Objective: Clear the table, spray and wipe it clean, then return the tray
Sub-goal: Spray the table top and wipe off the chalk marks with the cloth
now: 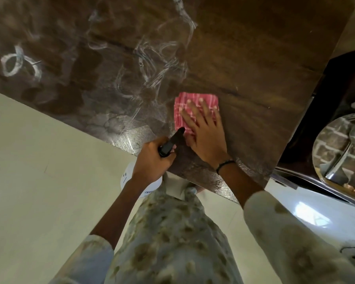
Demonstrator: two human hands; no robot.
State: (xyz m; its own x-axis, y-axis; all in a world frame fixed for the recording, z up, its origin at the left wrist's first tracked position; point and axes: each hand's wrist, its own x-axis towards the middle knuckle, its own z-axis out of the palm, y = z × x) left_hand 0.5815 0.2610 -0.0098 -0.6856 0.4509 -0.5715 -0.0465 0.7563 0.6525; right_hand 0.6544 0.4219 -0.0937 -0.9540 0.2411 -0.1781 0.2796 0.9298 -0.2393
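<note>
While the right hand point(203, 132) is lying open with fingers spread, pressing flat on a folded red-and-white checked cloth point(195, 108) at centre frame, the left hand point(152, 162) is gripping the black trigger head of a white plastic spray bottle point(140, 181) just below the table edge. Both are sitting over the dark brown wooden table point(244, 58), where whitish wet streaks point(152, 58) are showing across the upper left.
</note>
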